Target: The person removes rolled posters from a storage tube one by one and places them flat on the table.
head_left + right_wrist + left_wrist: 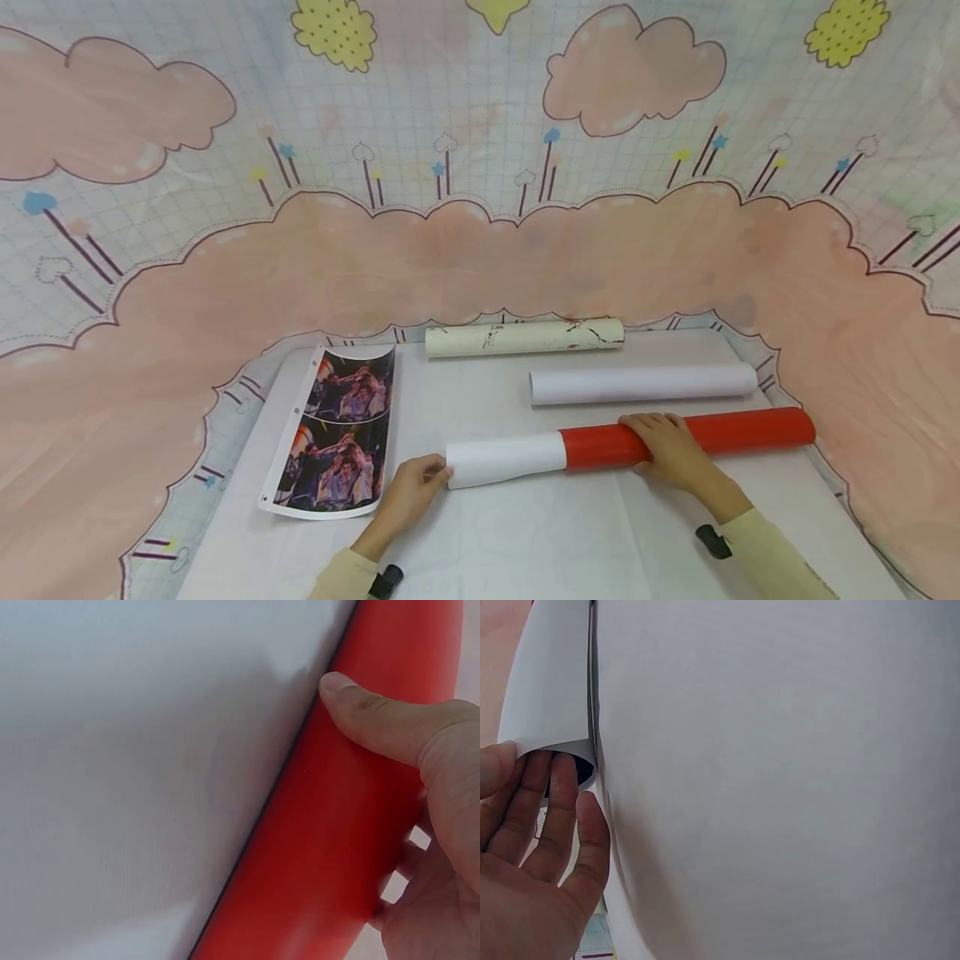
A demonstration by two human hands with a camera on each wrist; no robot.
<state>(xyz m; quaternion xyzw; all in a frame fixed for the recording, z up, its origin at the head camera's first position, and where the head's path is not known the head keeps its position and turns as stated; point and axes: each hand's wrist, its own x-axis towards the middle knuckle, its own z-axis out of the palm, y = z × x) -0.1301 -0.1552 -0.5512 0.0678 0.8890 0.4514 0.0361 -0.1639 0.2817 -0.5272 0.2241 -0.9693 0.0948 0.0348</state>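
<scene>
A red tube [742,432] lies across the front of the table, a rolled white sheet of paper [504,460] sticking out of its left end. My left hand [417,490] pinches the left rim of this paper roll; in the left wrist view the thumb is outside and some fingertips [564,769] reach into the roll's opening. Around the middle of the red tube curls my right hand [667,450], with its thumb [367,712] along the near side in the right wrist view. The inner part of the paper roll is hidden by the tube.
Behind the red tube lies another white paper roll [641,385]. Further back is a cream roll with dark markings [525,337]. A printed photo sheet [337,433] with curled edges lies at the left on the white-covered table [555,542]. Patterned cloth [480,267] rises behind.
</scene>
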